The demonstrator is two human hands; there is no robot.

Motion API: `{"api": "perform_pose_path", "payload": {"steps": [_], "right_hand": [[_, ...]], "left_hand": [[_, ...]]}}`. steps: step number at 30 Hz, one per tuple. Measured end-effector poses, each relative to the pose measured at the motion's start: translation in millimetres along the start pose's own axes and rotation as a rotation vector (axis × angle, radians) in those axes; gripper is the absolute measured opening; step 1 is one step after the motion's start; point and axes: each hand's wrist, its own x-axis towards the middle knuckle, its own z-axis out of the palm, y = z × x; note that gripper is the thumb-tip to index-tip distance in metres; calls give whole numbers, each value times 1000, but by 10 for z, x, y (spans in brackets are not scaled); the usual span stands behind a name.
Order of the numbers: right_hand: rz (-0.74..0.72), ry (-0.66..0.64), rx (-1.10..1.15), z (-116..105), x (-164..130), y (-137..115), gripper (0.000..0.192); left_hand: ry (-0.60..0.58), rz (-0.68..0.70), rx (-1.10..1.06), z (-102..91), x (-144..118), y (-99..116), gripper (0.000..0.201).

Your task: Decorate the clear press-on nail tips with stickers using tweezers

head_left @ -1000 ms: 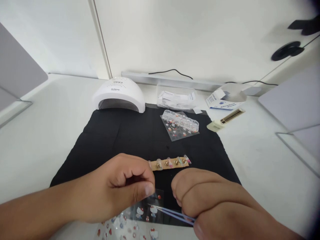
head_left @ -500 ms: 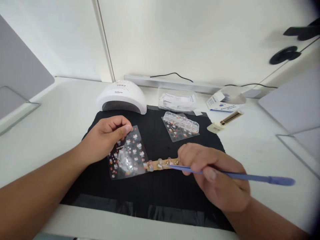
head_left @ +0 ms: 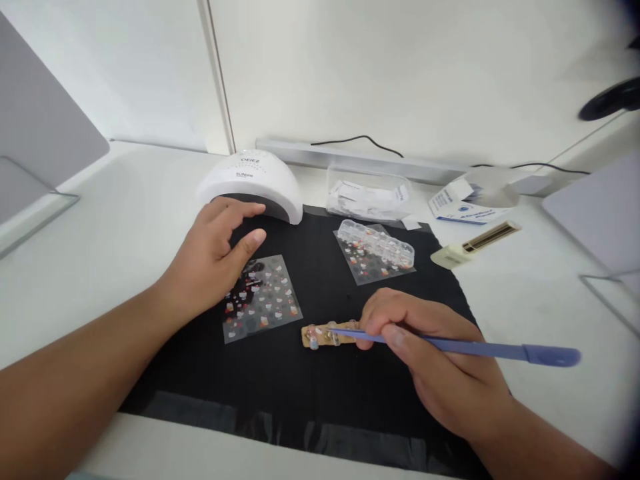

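Observation:
My left hand (head_left: 217, 257) hovers over the near edge of a clear sticker sheet (head_left: 270, 300) printed with small white and red cat figures; thumb and fingers are spread, with nothing between them. The sheet lies on the black mat (head_left: 280, 400). In my right hand (head_left: 425, 340) is a pair of blue-purple tweezers (head_left: 475, 347), pointing left. Their tips reach over a tan strip (head_left: 320, 337) that bears several small decorated nail tips. My right fingers cover the strip's right end. Whether the tweezers grip anything is too small to tell.
A white nail lamp (head_left: 255, 177) stands behind my left hand. At the back are a clear box (head_left: 367, 193) of white packets and an opened carton (head_left: 470, 200). A clear compartment case (head_left: 375, 243) rests on another sticker sheet (head_left: 360, 267). A gold-capped bottle (head_left: 475, 245) lies at right.
My left hand has let go of the sticker sheet and its fingers have spread; the sheet now lies flatter, away from the strip. My right hand still holds the tweezers over the strip.

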Motion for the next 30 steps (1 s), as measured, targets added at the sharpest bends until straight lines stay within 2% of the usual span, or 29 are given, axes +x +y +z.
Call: {"api": "perform_pose_path", "payload": {"steps": [1,2,4,7,9,13,19,25,30], "right_hand": [[6,-7,-2,0,-2,0,24],[15,-16,-8,-2,-4,-2,25],[32,-22,-26,-5,-4,-11,26],[61,-18,-33,-13,0,-24,26],[83,-25,-29,-26,9,-30,25],[143,-74,-20,-75,54,-39,22],[218,-117,92,-160,148,-32,23],[235,-122,118,-189,217,-10,19],[252,-135,193,-221,229,59,19]], "left_hand": [[1,49,-7,-14,-36,48,30],[-53,109,-32,-25,-77,107,26],[-266,211,-127,-26,-165,238,21],[-551,216,-213,18,-275,393,25],[-636,174,-215,52,-318,442,35],[-655,130,-163,89,-349,457,43],[-621,103,-108,144,-360,491,25],[-556,123,-139,187,-369,506,11],[-568,117,-153,187,-374,491,8]]}}
